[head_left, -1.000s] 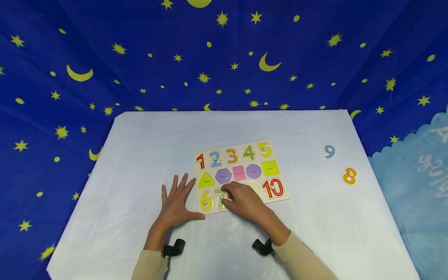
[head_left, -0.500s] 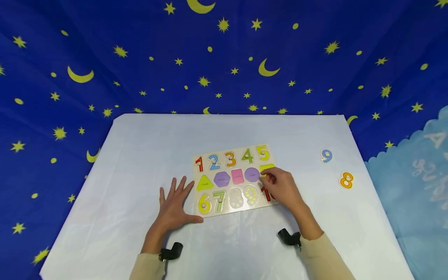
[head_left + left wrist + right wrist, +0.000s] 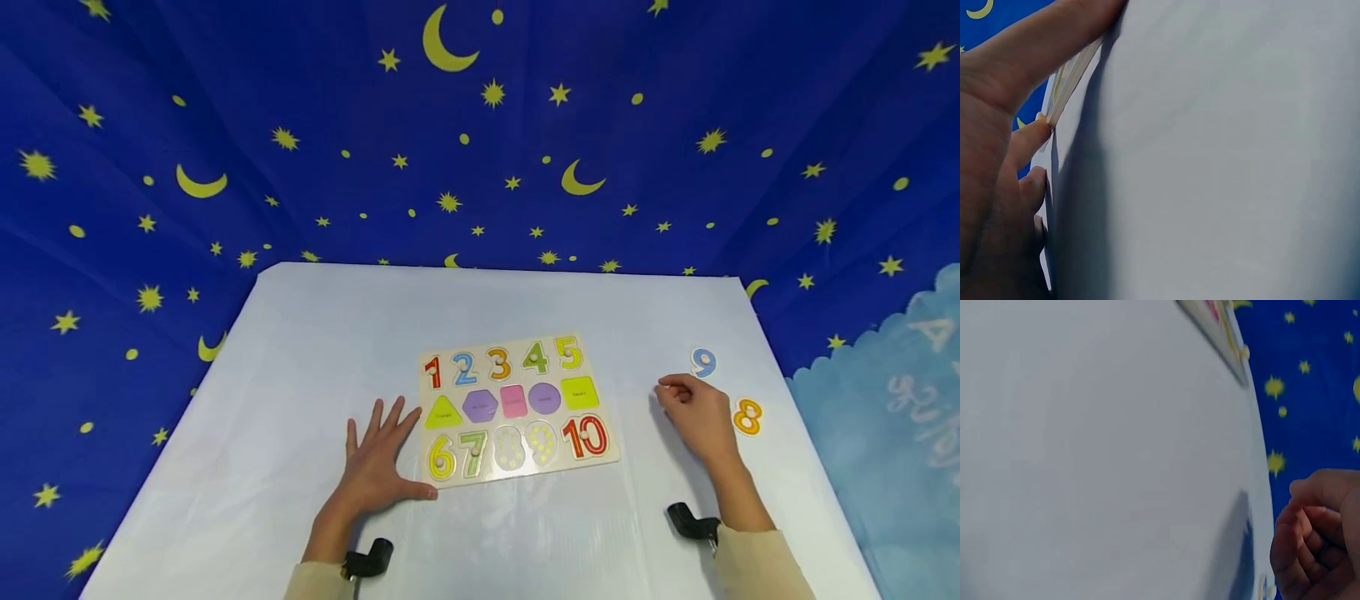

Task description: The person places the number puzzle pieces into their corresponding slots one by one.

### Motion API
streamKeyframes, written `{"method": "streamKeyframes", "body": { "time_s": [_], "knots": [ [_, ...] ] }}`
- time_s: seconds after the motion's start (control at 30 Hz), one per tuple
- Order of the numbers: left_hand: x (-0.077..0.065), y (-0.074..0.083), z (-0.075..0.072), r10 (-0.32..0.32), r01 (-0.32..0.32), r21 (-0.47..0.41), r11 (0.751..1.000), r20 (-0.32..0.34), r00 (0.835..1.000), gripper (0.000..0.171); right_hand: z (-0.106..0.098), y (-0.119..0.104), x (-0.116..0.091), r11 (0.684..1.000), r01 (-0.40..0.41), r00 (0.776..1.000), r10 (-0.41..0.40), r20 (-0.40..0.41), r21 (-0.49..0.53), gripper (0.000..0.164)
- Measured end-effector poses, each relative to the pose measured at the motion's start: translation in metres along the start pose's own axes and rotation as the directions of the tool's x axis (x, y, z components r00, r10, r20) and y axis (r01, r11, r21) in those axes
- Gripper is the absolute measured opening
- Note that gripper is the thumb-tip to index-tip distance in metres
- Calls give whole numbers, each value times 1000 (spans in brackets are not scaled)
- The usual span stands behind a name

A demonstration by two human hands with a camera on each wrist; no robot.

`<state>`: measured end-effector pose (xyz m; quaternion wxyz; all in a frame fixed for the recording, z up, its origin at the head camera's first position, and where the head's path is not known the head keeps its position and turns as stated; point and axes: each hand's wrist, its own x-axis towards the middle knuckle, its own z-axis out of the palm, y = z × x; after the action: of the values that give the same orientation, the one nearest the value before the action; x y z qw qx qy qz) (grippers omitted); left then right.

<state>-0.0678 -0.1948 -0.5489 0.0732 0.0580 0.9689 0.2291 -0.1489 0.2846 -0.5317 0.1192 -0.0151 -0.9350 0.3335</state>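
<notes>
A wooden number puzzle board (image 3: 489, 477) lies on the table, with pegged numbers 1 to 7 and 10 seated in it. Its 8 recess (image 3: 510, 450) and 9 recess (image 3: 542, 443) show bare dotted bottoms. My left hand (image 3: 375, 471) rests flat with fingers spread, thumb and fingertips at the board's left edge. To the right of the board, my right hand (image 3: 699, 418) hovers over the table, fingers loosely curled and holding nothing. Just beyond its knuckles lies a blue 9 piece (image 3: 703, 362); an orange 8 piece (image 3: 747, 417) lies to its right.
A white cover spreads over the table (image 3: 337, 333). Behind it hangs a dark blue cloth (image 3: 510, 100) with yellow moons and stars, and a light blue panel (image 3: 900, 400) borders the right side. Black wrist cameras (image 3: 369, 558) sit below both hands.
My right hand has left the 7 piece, passed over the board's right side and moved to the loose 8 and 9 pieces. The left hand stays by the board. The head view has tilted upward.
</notes>
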Motion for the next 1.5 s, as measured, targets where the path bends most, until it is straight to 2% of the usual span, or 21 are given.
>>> {"method": "streamKeyframes", "body": {
  "time_s": [0.13,0.3,0.47,0.67,0.8,1.17,1.5],
  "knots": [
    [-5,-1,4,0,0,-6,1000,5,1000,130,-9,15,2,995,-83,996,81,-36,-50,18],
    [-3,-1,5,17,-17,-3,1000,1,1000,130,-23,28,12,975,-207,975,200,-92,-82,25],
    [0,1,4,13,-13,2,1000,11,1000,130,-33,39,24,958,-270,959,257,-123,-100,32],
    [3,3,2,18,-18,6,1000,5,1000,129,-39,47,33,946,-282,959,273,-81,-159,38],
    [4,2,1,23,-23,9,1000,0,1000,129,-38,48,37,945,-287,958,283,-50,-154,38],
    [3,3,-2,16,-16,19,1000,7,1000,128,-29,53,49,964,-215,977,212,-37,-157,35],
    [3,1,-2,12,-13,11,1000,10,1000,128,-23,56,58,956,-265,964,266,-3,-126,37]
  ]
}}
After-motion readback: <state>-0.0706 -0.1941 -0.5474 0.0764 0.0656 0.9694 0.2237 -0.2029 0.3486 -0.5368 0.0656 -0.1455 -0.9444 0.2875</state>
